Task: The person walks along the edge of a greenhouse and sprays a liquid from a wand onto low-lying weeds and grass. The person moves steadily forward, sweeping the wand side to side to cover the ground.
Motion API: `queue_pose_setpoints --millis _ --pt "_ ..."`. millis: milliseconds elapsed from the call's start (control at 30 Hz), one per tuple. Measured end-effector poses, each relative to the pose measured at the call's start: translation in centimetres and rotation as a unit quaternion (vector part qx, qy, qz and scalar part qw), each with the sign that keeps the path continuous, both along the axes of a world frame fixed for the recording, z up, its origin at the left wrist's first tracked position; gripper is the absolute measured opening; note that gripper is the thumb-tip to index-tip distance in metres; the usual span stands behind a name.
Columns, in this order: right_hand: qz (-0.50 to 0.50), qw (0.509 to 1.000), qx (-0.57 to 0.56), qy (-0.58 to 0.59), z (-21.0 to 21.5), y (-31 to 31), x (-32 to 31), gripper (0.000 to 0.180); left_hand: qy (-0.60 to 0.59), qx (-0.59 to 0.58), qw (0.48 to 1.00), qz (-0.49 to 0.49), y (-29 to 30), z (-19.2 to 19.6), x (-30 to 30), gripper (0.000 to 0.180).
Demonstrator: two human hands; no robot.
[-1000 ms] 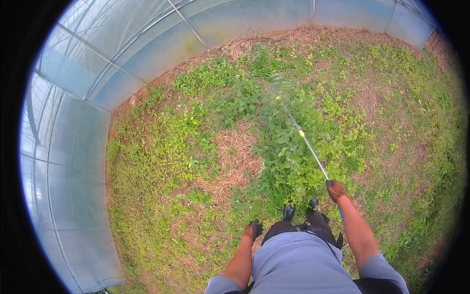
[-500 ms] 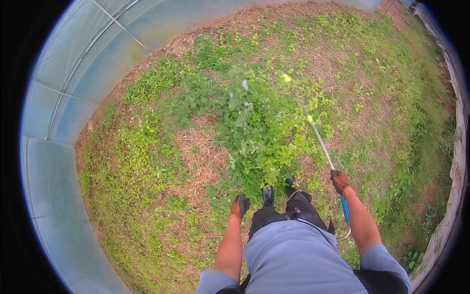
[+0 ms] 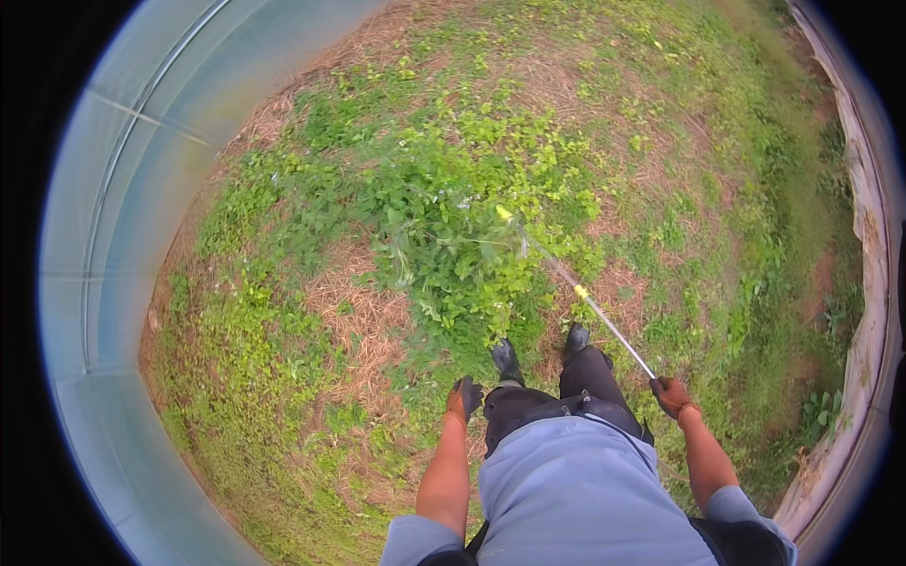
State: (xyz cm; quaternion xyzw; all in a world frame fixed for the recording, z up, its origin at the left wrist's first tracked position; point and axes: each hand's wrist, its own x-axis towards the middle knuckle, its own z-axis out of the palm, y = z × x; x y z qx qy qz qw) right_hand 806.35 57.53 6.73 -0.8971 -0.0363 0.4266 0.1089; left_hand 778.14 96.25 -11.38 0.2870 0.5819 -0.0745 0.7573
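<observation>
My right hand point(image 3: 673, 396), in an orange and dark glove, is closed round the lower end of a spray wand point(image 3: 618, 335). The wand is a thin metal tube with yellow fittings, reaching forward and left over a leafy clump point(image 3: 453, 222) with small pale flowers. A faint mist seems to hang around its yellow tip point(image 3: 505, 214). My left hand point(image 3: 464, 397), gloved alike, hangs beside my left thigh with its fingers curled in; nothing shows in it. Its palm side is hidden.
Low green weeds and patches of dry straw point(image 3: 359, 316) cover the ground. A translucent plastic sheet wall point(image 3: 113, 415) on a metal frame curves along the left. Pale sheeting point(image 3: 873, 255) edges the right side. My dark boots point(image 3: 507, 358) stand just behind the clump.
The wand's tip has swung left and nearer to me, over the clump. My right hand has moved slightly right and lower. My feet stand wider apart, and the view has shifted.
</observation>
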Motion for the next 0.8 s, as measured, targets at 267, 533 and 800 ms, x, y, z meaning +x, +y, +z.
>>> queue_pose_setpoints --millis 267,533,800 --pt "-0.422 0.900 0.097 0.055 -4.3 -5.6 5.9 0.038 0.014 0.025 0.999 -0.042 -1.3 0.9 3.2 0.051" --pt "-0.252 0.957 0.107 0.097 -9.4 -4.2 11.5 0.042 0.014 0.068 0.991 -0.113 -5.5 2.8 11.6 0.051" --pt "-0.358 0.930 0.084 -0.022 -13.6 -18.2 11.8 0.035 0.033 0.100 0.975 -0.195 -12.7 5.8 20.7 0.046"
